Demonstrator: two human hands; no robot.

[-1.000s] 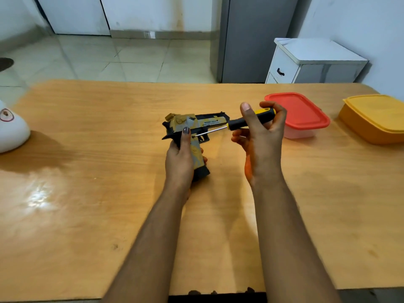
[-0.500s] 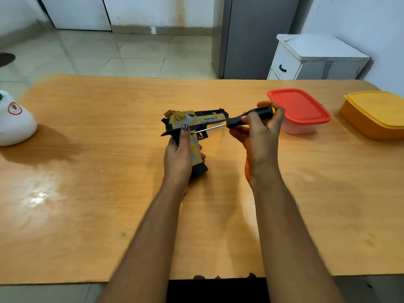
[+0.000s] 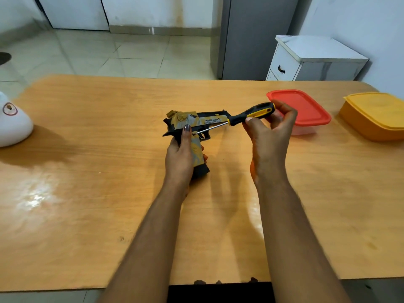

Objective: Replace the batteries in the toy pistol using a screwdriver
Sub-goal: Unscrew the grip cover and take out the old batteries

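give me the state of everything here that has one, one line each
toy pistol: held upright by the grip, still closed
screwdriver: tip against the pistol's side
left hand: grips the pistol
right hand: holds the screwdriver handle
red box: lid on
yellow box: lid on
white cabinet: drawer shut

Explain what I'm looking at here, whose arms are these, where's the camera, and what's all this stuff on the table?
No machine here: these are a person's two bare arms, filmed by a camera worn on their head, looking forward and down. The left hand grips a yellow-and-black toy pistol by its handle. The right hand holds a black-and-yellow screwdriver in its fingers, its metal tip against the pistol's side. On the wooden table sit a red-lidded container, a yellow container and a white object at the left edge.
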